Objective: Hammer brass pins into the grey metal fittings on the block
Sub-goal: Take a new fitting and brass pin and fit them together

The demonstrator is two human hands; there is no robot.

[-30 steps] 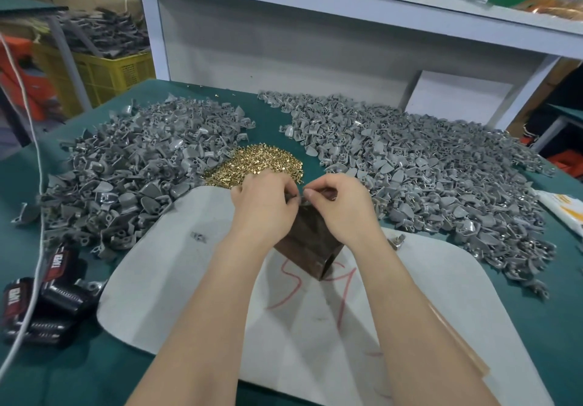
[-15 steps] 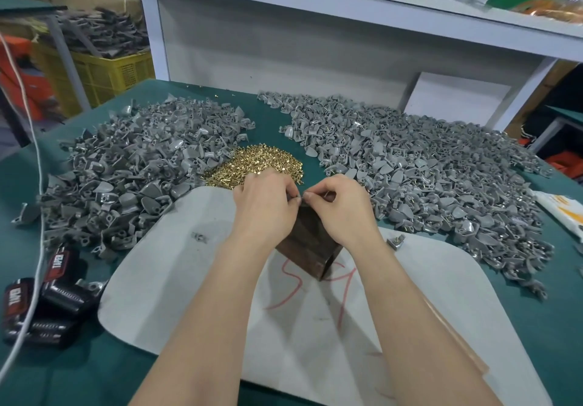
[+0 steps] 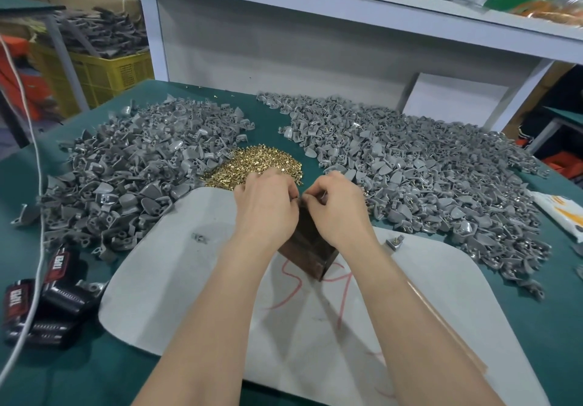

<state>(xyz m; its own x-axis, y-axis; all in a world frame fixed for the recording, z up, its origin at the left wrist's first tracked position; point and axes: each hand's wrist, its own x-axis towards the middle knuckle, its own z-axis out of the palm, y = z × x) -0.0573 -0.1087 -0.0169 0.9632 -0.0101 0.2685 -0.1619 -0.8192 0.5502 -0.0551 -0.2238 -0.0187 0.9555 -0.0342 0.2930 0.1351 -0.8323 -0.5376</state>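
While both my hands meet over the far top edge of the block (image 3: 310, 247), their fingertips nearly touch each other. My left hand (image 3: 266, 206) is curled, thumb and forefinger pressed together at the tip; whether anything sits between them I cannot tell, my own knuckles hide it. My right hand (image 3: 337, 206) is curled too and pinches a fitting (image 3: 321, 196), of which only a grey sliver shows between the fingers, right at the block's top. The block is dark brown and stands on a white board (image 3: 176, 279) with red marks scrawled on it, one corner turned towards me; its top is hidden under my hands. The pins (image 3: 255, 165) lie in a gold heap just beyond my left hand, on the green table (image 3: 79, 374). Grey fittings fill a left pile (image 3: 135, 172) and a wider right pile (image 3: 426, 168), the pins between them. One loose fitting with a pin (image 3: 395, 242) lies on the board just right of my right wrist, and a small grey piece (image 3: 199, 237) lies on the board to the left. Black packs (image 3: 47, 304) and a white cord (image 3: 34, 184) sit at the table's left edge
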